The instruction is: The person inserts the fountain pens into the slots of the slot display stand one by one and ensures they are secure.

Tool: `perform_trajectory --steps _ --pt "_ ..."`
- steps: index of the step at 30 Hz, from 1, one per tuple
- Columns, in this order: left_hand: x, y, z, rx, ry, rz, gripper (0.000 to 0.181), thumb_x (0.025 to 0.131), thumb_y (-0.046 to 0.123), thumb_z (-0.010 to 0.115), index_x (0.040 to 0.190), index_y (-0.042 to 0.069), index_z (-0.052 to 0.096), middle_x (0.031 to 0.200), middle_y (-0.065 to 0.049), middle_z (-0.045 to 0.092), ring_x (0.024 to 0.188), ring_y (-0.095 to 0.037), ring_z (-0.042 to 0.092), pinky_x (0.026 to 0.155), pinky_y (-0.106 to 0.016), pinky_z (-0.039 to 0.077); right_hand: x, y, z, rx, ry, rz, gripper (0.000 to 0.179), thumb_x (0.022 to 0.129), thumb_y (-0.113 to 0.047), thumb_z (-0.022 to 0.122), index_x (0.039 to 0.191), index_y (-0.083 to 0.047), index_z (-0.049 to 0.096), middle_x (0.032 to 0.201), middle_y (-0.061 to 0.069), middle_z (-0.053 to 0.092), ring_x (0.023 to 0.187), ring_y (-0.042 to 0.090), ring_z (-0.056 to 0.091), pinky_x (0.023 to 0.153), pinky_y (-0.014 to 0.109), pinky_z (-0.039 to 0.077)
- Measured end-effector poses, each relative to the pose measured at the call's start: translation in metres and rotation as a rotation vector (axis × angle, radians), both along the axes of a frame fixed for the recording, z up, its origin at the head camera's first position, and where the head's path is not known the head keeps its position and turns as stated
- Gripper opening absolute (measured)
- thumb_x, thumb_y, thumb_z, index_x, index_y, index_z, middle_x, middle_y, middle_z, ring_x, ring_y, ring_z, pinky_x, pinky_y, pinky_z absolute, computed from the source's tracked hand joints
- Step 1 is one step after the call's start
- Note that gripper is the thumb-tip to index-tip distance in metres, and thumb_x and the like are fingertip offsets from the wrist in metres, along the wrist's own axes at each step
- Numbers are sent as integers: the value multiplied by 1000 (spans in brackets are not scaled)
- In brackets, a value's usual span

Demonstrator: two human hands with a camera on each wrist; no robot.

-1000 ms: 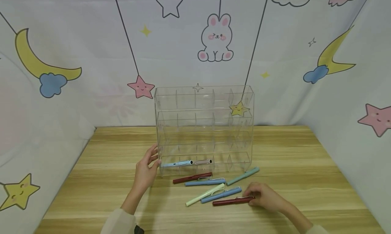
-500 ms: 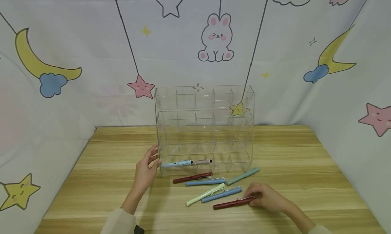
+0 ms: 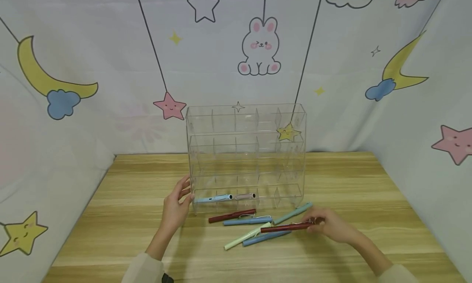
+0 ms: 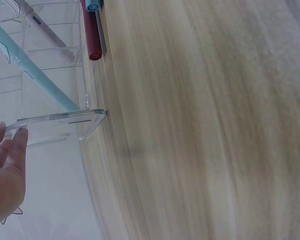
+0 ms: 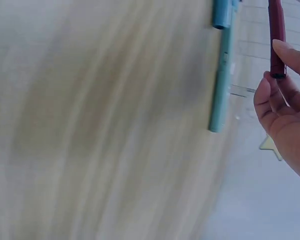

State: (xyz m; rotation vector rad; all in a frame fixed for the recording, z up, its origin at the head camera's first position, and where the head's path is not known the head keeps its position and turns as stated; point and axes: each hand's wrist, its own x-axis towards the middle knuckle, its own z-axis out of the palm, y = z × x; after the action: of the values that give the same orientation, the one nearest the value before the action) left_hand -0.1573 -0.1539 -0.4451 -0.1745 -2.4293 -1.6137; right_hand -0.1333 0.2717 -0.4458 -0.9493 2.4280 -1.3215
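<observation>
Head view: before the clear rack (image 3: 248,174), roughly parallel, a red pen (image 3: 282,227) is pinched by the right hand (image 3: 333,225). Against the rack's left, the relaxed left hand (image 3: 175,211) is rested.

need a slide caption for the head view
Right hand holding a dark red pen, left hand touching the side of a clear compartment rack.

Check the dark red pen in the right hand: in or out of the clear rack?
Out. In the head view, the right hand holds the dark red pen in front of the clear rack.
</observation>
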Motion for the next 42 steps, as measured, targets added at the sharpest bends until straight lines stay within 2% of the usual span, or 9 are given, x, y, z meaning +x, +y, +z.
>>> perform_trajectory --steps 7,11,16,23,33,42 --pt "1 0 0 -6 13 -7 54 85 -9 56 135 3 40 123 -27 50 108 -40 53 83 -46 49 -14 -6 27 54 187 -139 20 76 6 68 94 -3 67 89 6 61 70 7 50 57 24 50" --pt "0 -1 -1 -14 14 -2 55 84 -11 57 135 4 40 123 -27 50 107 -40 53 82 -47 49 -20 -14 36 98 210 -218 19 77 5 68 94 -2 68 90 5 60 70 7 49 59 24 51" --pt "0 -1 -2 -25 20 2 56 84 -12 57 135 3 40 122 -27 51 106 -40 54 81 -46 50 -26 -28 38 142 204 -283 18 77 4 69 93 -3 68 86 0 59 72 8 50 61 24 51" --pt "1 0 0 -15 19 -6 55 85 -10 56 135 4 40 123 -27 50 107 -40 53 82 -47 49 -30 -42 37 178 175 -316 19 76 5 68 94 -1 68 85 2 58 70 10 47 58 22 46" --pt "1 0 0 -20 13 -2 55 85 -9 56 136 4 40 123 -27 50 108 -40 53 82 -47 49 -30 -51 37 164 159 -308 19 77 6 67 95 1 67 83 1 56 65 9 45 52 21 42" --pt "1 0 1 -13 9 0 54 85 -10 56 135 4 41 123 -27 50 108 -40 53 83 -48 49 -32 -54 37 164 172 -306 18 77 4 68 94 -1 68 83 -1 56 67 9 45 55 22 42"
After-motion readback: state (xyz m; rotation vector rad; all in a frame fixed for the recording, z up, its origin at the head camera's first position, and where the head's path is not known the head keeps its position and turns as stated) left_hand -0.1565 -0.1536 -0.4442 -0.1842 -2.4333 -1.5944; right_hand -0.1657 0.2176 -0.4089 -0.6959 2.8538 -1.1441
